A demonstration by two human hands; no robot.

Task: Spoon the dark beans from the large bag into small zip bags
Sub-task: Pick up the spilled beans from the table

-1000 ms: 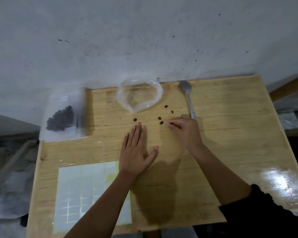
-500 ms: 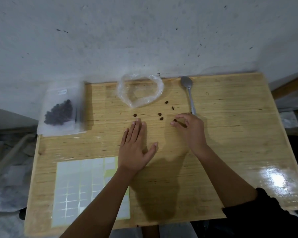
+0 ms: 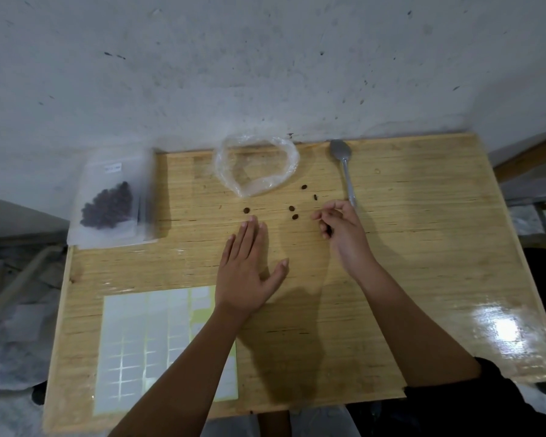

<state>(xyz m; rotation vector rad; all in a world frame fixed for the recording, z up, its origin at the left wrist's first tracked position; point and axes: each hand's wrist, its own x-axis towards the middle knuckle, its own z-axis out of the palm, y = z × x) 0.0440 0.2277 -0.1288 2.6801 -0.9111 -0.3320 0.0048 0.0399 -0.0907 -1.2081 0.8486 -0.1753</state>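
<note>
Several loose dark beans [image 3: 293, 212] lie on the wooden table [image 3: 423, 247]. Behind them, an almost empty clear large bag [image 3: 255, 167] lies open near the wall. A metal spoon [image 3: 344, 167] lies to its right, its handle end under my right hand. My right hand [image 3: 339, 225] is lifted just right of the beans, fingers curled and pinched, with a dark bean showing inside the curl. My left hand [image 3: 246, 266] rests flat on the table, fingers together, tips just short of one bean [image 3: 246, 210]. Small zip bags [image 3: 111, 200] holding beans overhang the table's left back corner.
A sheet of white sticker labels [image 3: 139, 348] lies at the front left, partly under my left forearm. A grey wall runs directly behind the table. Glare marks the table's front right corner. Clutter lies on the floor to the left.
My right hand pinched up a bean lying by its fingertips, then lifted and curled. The left hand stayed flat. The camera shifted slightly.
</note>
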